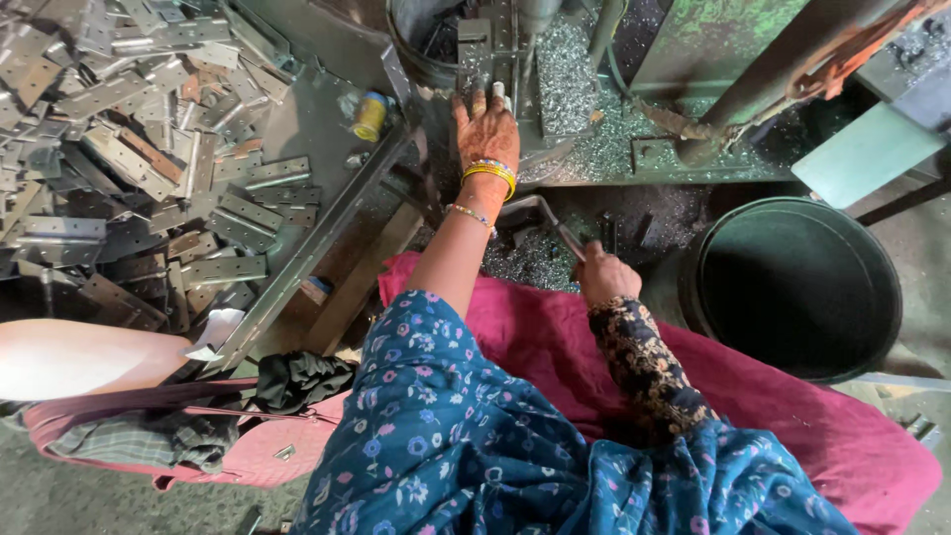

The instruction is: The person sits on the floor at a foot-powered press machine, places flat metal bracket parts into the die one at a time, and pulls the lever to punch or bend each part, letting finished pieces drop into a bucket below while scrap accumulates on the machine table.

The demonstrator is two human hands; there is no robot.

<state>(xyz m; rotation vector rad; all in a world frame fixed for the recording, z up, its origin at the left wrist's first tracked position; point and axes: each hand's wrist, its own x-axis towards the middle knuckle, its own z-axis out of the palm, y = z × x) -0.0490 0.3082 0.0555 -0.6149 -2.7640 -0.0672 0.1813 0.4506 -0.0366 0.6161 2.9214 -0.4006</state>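
Two hands are at work in the head view. Your left hand reaches up to the grey metal fixture under the drill spindle, fingers pressed flat on a small metal piece there — the piece itself is mostly hidden, so I cannot tell its shape. Your right hand is clenched around the bent steel lever handle just below the machine table.

As for progress, I judge you are mid-cycle: one piece sits at the fixture, while the large heap of flat grey metal hinge plates on the sloped tray to your left looks far from used up. Silvery metal shavings lie thick around the fixture and below the table, which suggests many pieces are already done. The round dark green bucket to your right shows nothing inside — so where finished pieces go is not visible.
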